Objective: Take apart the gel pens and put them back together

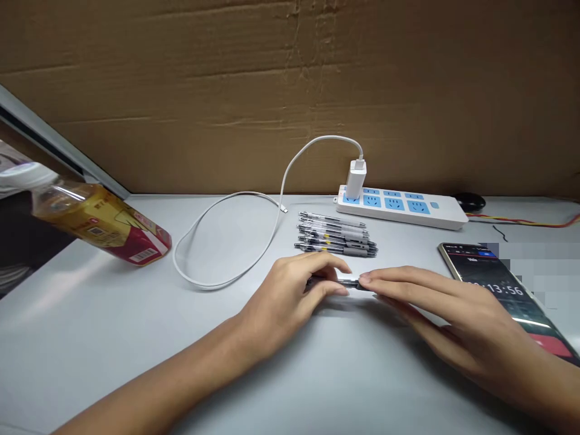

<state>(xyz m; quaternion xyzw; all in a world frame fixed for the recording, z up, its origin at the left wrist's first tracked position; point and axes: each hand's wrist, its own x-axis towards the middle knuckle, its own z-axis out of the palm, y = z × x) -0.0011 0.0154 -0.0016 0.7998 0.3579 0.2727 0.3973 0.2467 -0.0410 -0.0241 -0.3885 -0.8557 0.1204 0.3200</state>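
Between my two hands, just above the table, lies a clear and black pen (348, 282), roughly level from left to right. My left hand (294, 290) pinches its left part between thumb and fingers, which hide that end. The fingertips of my right hand (448, 314) close on the pen's right end and cover its tip. Right behind my hands, several similar pens (335, 234) with clear barrels and grey or black grips lie side by side in a stack, pointing left to right.
A white power strip (408, 211) with blue sockets holds a white charger (356, 178). Its white cable (226, 281) loops across the table. At left stands a tilted-looking drink bottle (104, 223). A phone (502, 290) showing a timer lies right. Cardboard (226, 96) walls the back.
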